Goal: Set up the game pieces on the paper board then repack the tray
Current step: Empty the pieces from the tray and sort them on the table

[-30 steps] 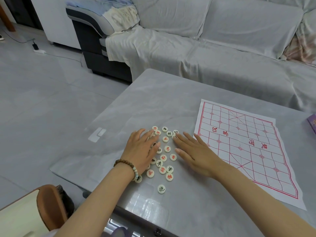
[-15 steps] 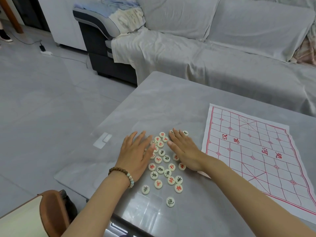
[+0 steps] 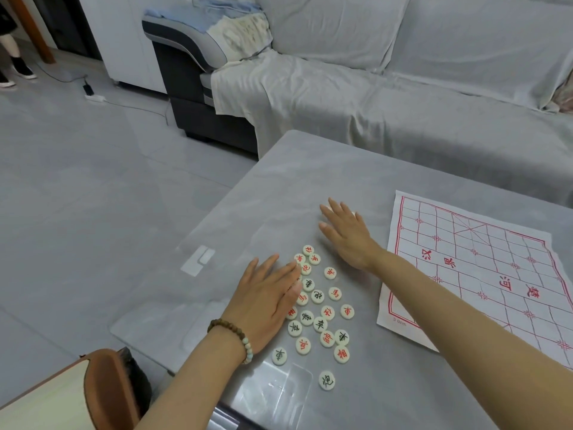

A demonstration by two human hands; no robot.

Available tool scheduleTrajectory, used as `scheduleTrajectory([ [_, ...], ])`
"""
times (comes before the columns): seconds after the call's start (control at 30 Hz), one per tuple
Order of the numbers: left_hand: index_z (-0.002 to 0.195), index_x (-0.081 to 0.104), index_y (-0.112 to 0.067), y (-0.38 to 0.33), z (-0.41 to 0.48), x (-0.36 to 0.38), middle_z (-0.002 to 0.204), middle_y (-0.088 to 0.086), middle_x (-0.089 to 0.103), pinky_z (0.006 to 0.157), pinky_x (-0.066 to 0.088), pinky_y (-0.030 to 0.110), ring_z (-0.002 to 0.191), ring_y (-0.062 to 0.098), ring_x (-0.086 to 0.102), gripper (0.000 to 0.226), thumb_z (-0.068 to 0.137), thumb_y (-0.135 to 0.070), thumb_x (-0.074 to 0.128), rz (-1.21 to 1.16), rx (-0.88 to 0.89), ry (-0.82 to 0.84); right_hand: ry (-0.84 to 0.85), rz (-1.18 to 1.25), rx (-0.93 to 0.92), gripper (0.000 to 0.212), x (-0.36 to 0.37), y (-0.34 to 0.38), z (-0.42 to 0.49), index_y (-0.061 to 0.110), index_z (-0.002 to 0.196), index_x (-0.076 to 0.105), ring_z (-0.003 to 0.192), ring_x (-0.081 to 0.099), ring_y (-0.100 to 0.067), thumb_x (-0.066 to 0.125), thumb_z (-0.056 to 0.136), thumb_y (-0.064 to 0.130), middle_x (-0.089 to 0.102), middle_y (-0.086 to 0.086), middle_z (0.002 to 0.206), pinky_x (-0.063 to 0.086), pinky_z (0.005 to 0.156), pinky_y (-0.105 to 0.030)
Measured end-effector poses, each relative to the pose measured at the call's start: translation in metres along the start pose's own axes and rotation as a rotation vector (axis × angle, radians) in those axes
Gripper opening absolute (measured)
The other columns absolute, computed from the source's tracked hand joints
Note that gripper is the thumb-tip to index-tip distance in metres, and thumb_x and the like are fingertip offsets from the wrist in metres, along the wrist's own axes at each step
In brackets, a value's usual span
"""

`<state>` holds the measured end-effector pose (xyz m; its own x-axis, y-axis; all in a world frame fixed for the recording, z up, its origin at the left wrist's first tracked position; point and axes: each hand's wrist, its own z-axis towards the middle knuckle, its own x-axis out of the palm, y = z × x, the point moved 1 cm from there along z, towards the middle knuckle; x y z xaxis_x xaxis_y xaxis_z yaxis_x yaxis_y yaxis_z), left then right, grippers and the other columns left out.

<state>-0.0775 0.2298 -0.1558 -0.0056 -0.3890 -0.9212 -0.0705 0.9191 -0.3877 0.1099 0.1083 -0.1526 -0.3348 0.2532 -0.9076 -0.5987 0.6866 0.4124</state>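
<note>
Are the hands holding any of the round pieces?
Nothing is held. The left hand lies flat against the xiangqi pieces; the right hand lies flat on the table.

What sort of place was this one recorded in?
Probably a home living room: a cloth-covered sofa stands beyond the grey table, on a tiled floor, with game pieces and a paper board laid out.

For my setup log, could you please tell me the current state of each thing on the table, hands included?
Left hand: open, flat on the table, fingers touching the nearest pieces.
Right hand: open, flat on the table beyond the pile.
Pieces: loose, face up, none placed yet.
Paper board: spread out, creased, nothing on it.
</note>
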Motion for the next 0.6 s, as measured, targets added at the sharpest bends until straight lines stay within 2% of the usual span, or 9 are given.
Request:
scheduleTrajectory([
  [0.07, 0.146, 0.014, -0.034, 0.0, 0.002, 0.001, 0.152, -0.022, 0.01, 0.115, -0.012, 0.028, 0.141, 0.001, -0.009, 0.085, 0.072, -0.057, -0.02, -0.003, -0.012, 0.008, -0.13, 0.078, -0.116, 0.048, 0.002, 0.009, -0.023, 0.023, 0.144, 0.032, 0.144, 0.013, -0.015, 0.04, 0.099, 0.035, 0.024, 0.003, 0.154, 0.003, 0.116, -0.033],
  [0.13, 0.146, 0.013, -0.035, 0.001, 0.003, 0.001, 0.152, -0.022, 0.01, 0.115, -0.012, 0.029, 0.141, 0.002, -0.009, 0.084, 0.072, -0.058, -0.02, 0.009, -0.023, 0.004, -0.178, 0.13, -0.183, 0.039, 0.005, 0.017, -0.049, 0.027, 0.125, 0.056, 0.126, 0.039, -0.012, 0.051, 0.09, 0.042, 0.051, 0.007, 0.129, 0.023, 0.11, -0.034],
  [0.17, 0.146, 0.012, -0.034, 0.001, 0.003, 0.001, 0.153, -0.021, 0.01, 0.115, -0.011, 0.03, 0.141, 0.003, -0.009, 0.084, 0.072, -0.058, -0.02, 0.024, -0.029, 0.003, -0.161, 0.12, -0.191, 0.034, 0.007, 0.02, -0.061, 0.03, 0.115, 0.062, 0.115, 0.044, -0.009, 0.054, 0.086, 0.045, 0.053, 0.011, 0.116, 0.029, 0.104, -0.033],
  [0.27, 0.146, 0.013, -0.033, 0.002, 0.004, -0.001, 0.154, -0.019, 0.009, 0.115, -0.01, 0.031, 0.142, 0.005, -0.009, 0.07, 0.085, -0.057, -0.011, 0.063, -0.074, 0.008, -0.075, 0.091, -0.172, 0.025, 0.012, 0.027, -0.081, 0.036, 0.102, 0.064, 0.098, 0.045, -0.005, 0.066, 0.08, 0.046, 0.05, 0.016, 0.101, 0.033, 0.093, -0.028],
  [0.33, 0.146, 0.015, -0.031, 0.003, 0.006, -0.004, 0.154, -0.017, 0.01, 0.116, -0.009, 0.032, 0.142, 0.006, -0.008, 0.054, 0.096, -0.047, 0.002, 0.06, -0.106, 0.011, -0.087, 0.094, -0.162, 0.025, 0.013, 0.032, -0.085, 0.036, 0.099, 0.065, 0.095, 0.046, -0.004, 0.067, 0.077, 0.049, 0.05, 0.017, 0.099, 0.034, 0.089, -0.026],
  [0.43, 0.146, 0.018, -0.031, 0.004, 0.006, -0.006, 0.154, -0.017, 0.011, 0.116, -0.009, 0.032, 0.142, 0.007, -0.008, 0.051, 0.098, -0.042, 0.006, 0.027, -0.121, 0.011, -0.084, 0.07, -0.15, 0.024, 0.011, 0.038, -0.084, 0.035, 0.097, 0.064, 0.093, 0.047, -0.004, 0.068, 0.077, 0.048, 0.054, 0.015, 0.1, 0.035, 0.089, -0.027],
  [0.5, 0.146, 0.019, -0.031, 0.004, 0.006, -0.006, 0.154, -0.017, 0.012, 0.116, -0.008, 0.031, 0.142, 0.006, -0.008, 0.051, 0.098, -0.042, 0.006, 0.002, -0.123, 0.01, -0.064, 0.053, -0.15, 0.023, 0.009, 0.041, -0.085, 0.033, 0.099, 0.062, 0.09, 0.046, -0.003, 0.067, 0.08, 0.043, 0.058, 0.013, 0.1, 0.035, 0.089, -0.028],
  [0.6, 0.145, 0.021, -0.031, 0.004, 0.005, -0.007, 0.153, -0.016, 0.013, 0.116, -0.008, 0.031, 0.142, 0.007, -0.006, 0.052, 0.097, -0.042, 0.006, -0.026, -0.124, 0.005, -0.029, 0.011, -0.143, 0.032, 0.008, 0.042, -0.089, 0.032, 0.113, 0.058, 0.087, 0.043, 0.0, 0.065, 0.083, 0.037, 0.058, 0.016, 0.101, 0.031, 0.087, -0.022],
])
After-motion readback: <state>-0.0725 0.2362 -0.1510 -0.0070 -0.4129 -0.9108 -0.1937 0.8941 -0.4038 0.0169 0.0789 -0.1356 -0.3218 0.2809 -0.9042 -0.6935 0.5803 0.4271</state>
